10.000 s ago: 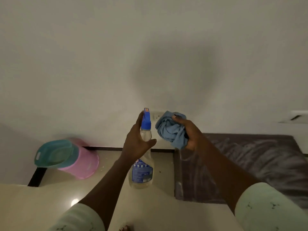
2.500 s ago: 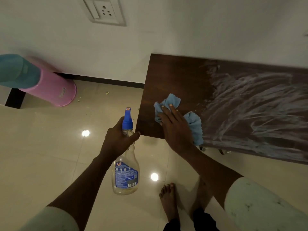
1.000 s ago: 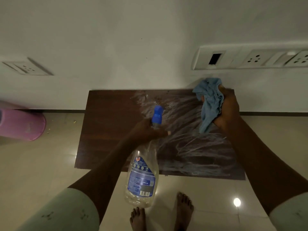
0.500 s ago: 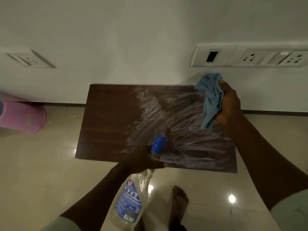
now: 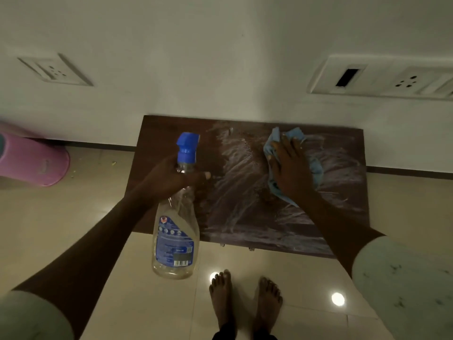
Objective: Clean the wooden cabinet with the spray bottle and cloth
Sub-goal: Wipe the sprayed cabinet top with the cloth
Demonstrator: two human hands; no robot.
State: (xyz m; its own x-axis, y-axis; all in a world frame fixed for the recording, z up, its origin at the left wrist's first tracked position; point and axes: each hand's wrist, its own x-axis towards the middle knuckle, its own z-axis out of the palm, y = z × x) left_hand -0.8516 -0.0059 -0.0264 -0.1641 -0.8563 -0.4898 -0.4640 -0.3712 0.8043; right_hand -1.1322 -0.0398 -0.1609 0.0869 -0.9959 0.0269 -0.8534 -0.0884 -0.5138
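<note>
1 spray bottle (image 5: 175, 231) | 1 cloth (image 5: 316, 168) | 1 cabinet (image 5: 169, 136) | 2 hands: left (image 5: 169, 179), right (image 5: 290, 170)

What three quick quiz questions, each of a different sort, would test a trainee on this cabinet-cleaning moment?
1. True or false: the right hand presses the crumpled blue cloth flat on the dark wooden cabinet top.
2. Multiple choice: the left hand grips the clear plastic spray bottle with the blue nozzle by its A) base B) neck C) label.
3. Fill in: whitish streaks cover the ___ part of the cabinet top, while its left part looks bare.

Key: 1 true; 2 B; 3 right.
</note>
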